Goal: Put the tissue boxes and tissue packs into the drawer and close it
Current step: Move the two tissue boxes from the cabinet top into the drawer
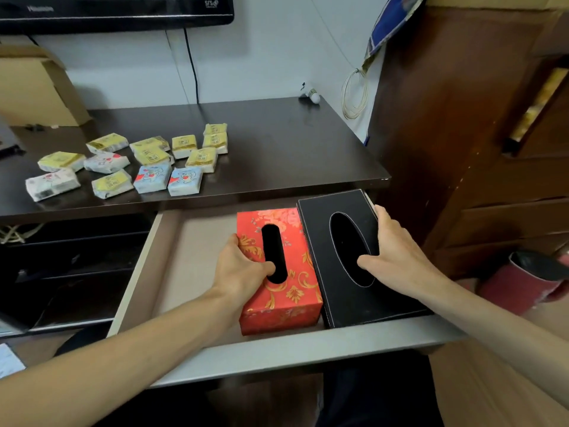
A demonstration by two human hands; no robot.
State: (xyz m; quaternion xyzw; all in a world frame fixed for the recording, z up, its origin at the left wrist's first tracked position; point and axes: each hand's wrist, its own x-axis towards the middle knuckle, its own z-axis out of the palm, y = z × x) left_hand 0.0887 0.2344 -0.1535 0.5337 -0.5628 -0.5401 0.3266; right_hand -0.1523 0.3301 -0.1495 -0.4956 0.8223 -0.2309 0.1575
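The drawer (277,355) stands pulled out under the dark desk. Inside it, on the right, a red floral tissue box (289,297) lies beside a black tissue box (335,211), their long sides touching. My left hand (240,269) grips the red box from its left side, thumb in the oval slot. My right hand (397,257) holds the black box at its right edge, thumb at the slot. Several small tissue packs (184,180), yellow, blue and white, lie scattered on the desk top (292,143) at the left.
The drawer's left half shows bare beige bottom (197,257). A cardboard box (34,87) stands at the desk's back left, a monitor (117,10) above. A brown wooden cabinet (462,149) rises at the right, with a red bin (529,282) on the floor.
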